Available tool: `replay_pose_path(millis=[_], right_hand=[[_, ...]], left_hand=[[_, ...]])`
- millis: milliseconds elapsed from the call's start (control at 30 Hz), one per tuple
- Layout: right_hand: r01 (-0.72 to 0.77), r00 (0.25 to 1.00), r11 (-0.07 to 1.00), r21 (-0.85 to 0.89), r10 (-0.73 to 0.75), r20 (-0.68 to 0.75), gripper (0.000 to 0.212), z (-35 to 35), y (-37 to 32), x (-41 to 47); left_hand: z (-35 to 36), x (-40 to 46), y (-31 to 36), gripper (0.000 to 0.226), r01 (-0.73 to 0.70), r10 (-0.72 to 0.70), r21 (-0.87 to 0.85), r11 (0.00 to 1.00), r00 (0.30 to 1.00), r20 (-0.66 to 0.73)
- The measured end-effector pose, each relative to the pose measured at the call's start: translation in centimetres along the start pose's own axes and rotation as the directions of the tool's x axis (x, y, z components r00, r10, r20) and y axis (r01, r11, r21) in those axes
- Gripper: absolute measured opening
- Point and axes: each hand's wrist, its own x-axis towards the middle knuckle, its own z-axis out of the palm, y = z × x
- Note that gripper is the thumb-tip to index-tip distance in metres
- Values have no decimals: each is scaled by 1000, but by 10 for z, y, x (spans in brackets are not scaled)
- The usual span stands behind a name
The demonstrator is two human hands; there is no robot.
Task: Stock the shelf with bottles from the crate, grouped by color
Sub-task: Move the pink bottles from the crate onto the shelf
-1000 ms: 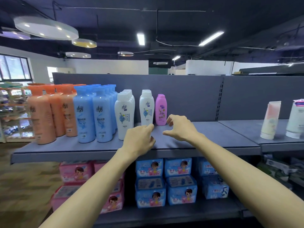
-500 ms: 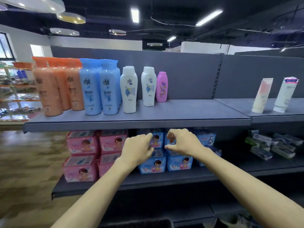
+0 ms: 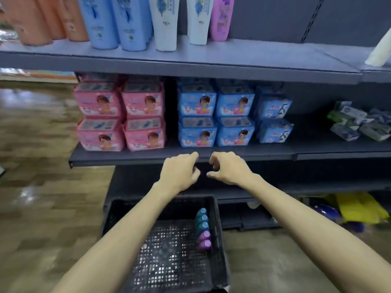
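Note:
A black mesh crate (image 3: 219,240) stands on the floor below me. Along its right wall lie three teal bottles (image 3: 201,220) and two purple bottles (image 3: 204,241). On the top shelf (image 3: 254,60) stand orange bottles (image 3: 42,20), blue bottles (image 3: 114,22), white bottles (image 3: 165,24) and one pink bottle (image 3: 221,20), grouped by colour. My left hand (image 3: 179,172) and my right hand (image 3: 229,169) hover side by side above the crate's far edge, in front of the middle shelf, fingers loosely curled and holding nothing.
The middle shelf (image 3: 317,144) carries pink packs (image 3: 120,115), blue packs (image 3: 215,115) and small grey-green packets (image 3: 359,123). Yellow and blue bags (image 3: 357,208) lie on the bottom shelf at right. A white tube (image 3: 380,49) leans at the top right. Wooden floor lies to the left.
The view has tilted down from the top shelf to the crate. Both hands have dropped from the top shelf edge to below the middle shelf, still holding nothing.

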Motion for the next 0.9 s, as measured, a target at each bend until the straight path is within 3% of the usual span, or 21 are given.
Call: replay_pose_path(millis=[300,567,733,900], right_hand=[[-161,951,987,31,146,273,39,127,36,-23],[-227,855,974,-20,209,475,32,238,59,-40],[-258,799,961,-97,269,537,50,304,65,-37],[-266,760,952,-153,305,574,55,337,68,-26]], left_hand=[[95,-72,-4,18,174,-155,-59,983,957,246],[170,-111,-2,22,278,-237,-14,961,844,480],[207,-126,-13,28,325,-288,21,946,804,520],[230,-145,-18,25,360,-309,23,933,763,568]])
